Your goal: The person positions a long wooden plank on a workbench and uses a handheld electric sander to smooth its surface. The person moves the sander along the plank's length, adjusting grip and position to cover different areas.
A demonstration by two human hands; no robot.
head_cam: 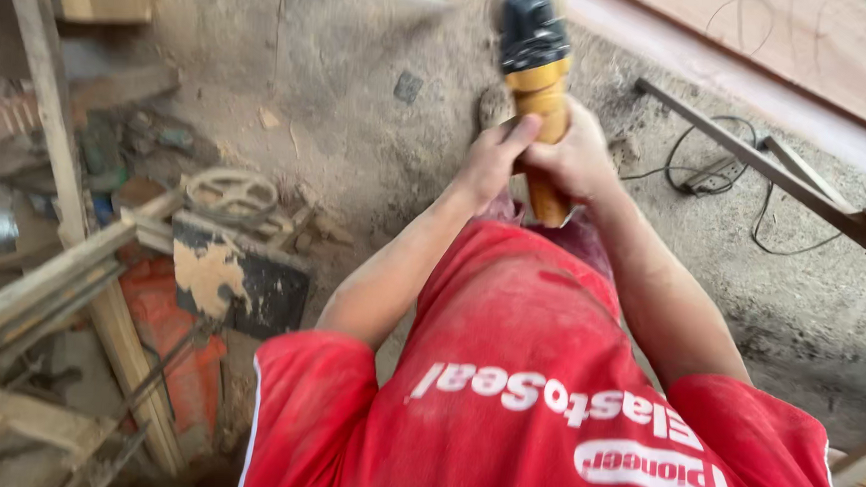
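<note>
Head view, looking down: a yellow-bodied power tool with a black head, likely an angle grinder, is held out in front of a red shirt. Its long axis runs from 6 toward 12 o'clock, black head farthest from the body. The left hand is wrapped around the handle from 9 o'clock, thumb laid up the body; the right hand is closed on it from 3 o'clock. Both are equally near. A dusty floor lies beneath, timber offcuts at 9 o'clock, a black cable at 2 o'clock.
</note>
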